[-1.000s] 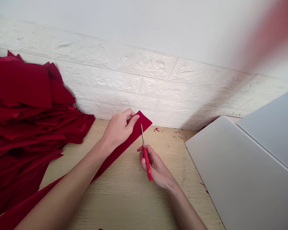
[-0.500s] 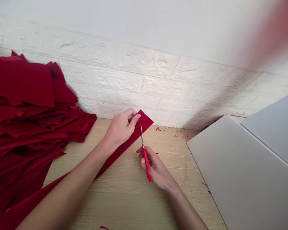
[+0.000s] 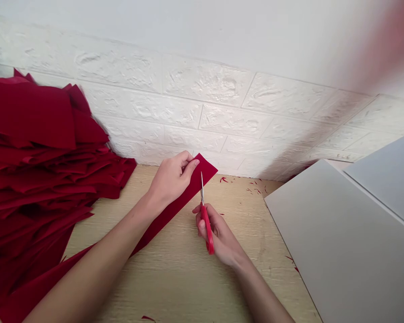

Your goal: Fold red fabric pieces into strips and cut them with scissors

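Observation:
A long dark red fabric strip (image 3: 185, 194) runs from the lower left up to the middle of the view. My left hand (image 3: 173, 177) pinches it near its far, pointed end between thumb and fingers. In my right hand (image 3: 215, 231) is a pair of scissors (image 3: 205, 224) with red handles, the fingers wrapped round them. Their metal blades point away from me and lie over the strip's right edge, a little below its end. The blades look nearly closed; whether fabric lies between them I cannot tell.
A tall heap of red fabric pieces (image 3: 37, 179) fills the left side. Behind stands a white brick-patterned wall (image 3: 175, 107). A pale grey box-like panel (image 3: 336, 233) occupies the right. Small red scraps (image 3: 254, 190) lie on the wooden table (image 3: 175, 282). A blurred red shape hangs at top right.
Both hands, the strip's end and the scissors sit very slightly further right in view; the camera has shifted a little. The scissor blades stand more upright along the strip's edge. Both grips are unchanged.

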